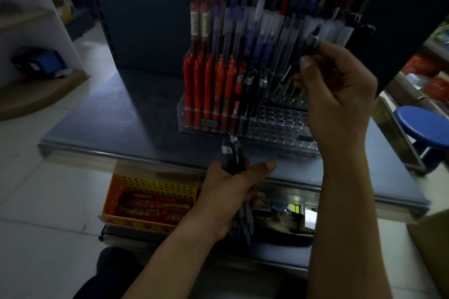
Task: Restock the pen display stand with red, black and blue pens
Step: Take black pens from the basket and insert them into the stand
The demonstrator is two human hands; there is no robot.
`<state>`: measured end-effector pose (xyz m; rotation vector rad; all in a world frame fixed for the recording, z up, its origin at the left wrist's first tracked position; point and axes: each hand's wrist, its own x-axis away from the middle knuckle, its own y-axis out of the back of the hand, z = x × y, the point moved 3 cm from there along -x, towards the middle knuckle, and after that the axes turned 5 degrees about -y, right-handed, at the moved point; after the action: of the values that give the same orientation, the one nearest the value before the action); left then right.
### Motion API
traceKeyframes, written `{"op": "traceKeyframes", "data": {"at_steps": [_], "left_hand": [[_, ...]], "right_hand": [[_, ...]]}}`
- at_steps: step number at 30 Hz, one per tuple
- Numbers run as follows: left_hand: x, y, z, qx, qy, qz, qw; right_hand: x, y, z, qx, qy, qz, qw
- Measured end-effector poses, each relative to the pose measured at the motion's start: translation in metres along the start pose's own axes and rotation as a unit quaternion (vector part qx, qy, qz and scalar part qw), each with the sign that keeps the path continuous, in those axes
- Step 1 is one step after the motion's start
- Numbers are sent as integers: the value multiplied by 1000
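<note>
Reading from the left, red pens (206, 87) fill their rows of the clear stand (279, 128) and a few black pens (252, 90) stand beside them. I judge the step is extending that black run, so I should tip the pen point-down over the nearest empty hole and drop it straight without nudging its neighbours. My left hand (226, 192) is clamped round a bundle of dark pens (232, 150) just in front of the stand, and my right hand (340, 90) pinches a single dark pen (313, 39) above the stand's empty right-hand holes.
</note>
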<state>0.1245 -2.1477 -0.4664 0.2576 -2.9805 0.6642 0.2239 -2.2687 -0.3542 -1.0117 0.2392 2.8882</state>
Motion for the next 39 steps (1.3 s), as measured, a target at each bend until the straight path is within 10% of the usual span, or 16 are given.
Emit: {"op": "traceKeyframes", "data": {"at_steps": [24,39], "left_hand": [[9,-7,-14,-28,15,-7,999],[10,-15,-15,-19,33,5,999]], "right_hand": [[7,-19,-43,158,-151,51,975],[28,-18,-13,144,-248,458,842]]}}
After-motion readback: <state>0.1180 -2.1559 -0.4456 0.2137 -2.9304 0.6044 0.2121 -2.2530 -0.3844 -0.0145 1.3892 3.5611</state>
